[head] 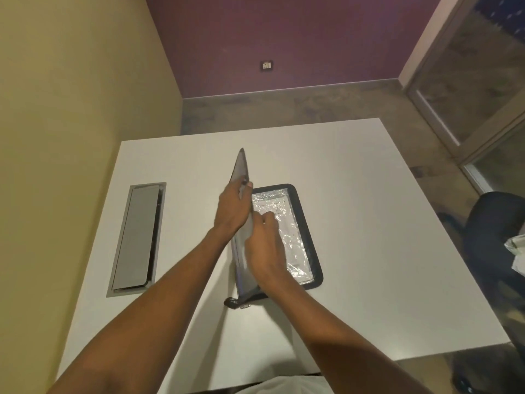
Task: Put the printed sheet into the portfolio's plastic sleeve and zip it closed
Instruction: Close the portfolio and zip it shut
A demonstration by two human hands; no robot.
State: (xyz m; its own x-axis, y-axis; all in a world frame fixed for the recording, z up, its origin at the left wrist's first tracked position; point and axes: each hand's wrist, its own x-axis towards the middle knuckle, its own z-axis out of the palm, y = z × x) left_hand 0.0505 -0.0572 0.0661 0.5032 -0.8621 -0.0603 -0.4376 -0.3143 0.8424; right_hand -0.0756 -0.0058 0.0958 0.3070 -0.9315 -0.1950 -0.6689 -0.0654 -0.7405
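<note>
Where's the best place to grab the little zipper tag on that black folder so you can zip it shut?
Pinch the zipper pull itself, at the portfolio's near-left corner beside the black strap. Come from the near side: it lies flat on the table, poking out past the corner toward you, with bare table around it. Both hands look busy with the raised cover.

I am looking through a single head-worn wide-angle camera, tilting steeply down and forward over the white table [369,223]; both forearms are reaching in from the bottom edge, close below the lens, with floor and walls filling the top.
</note>
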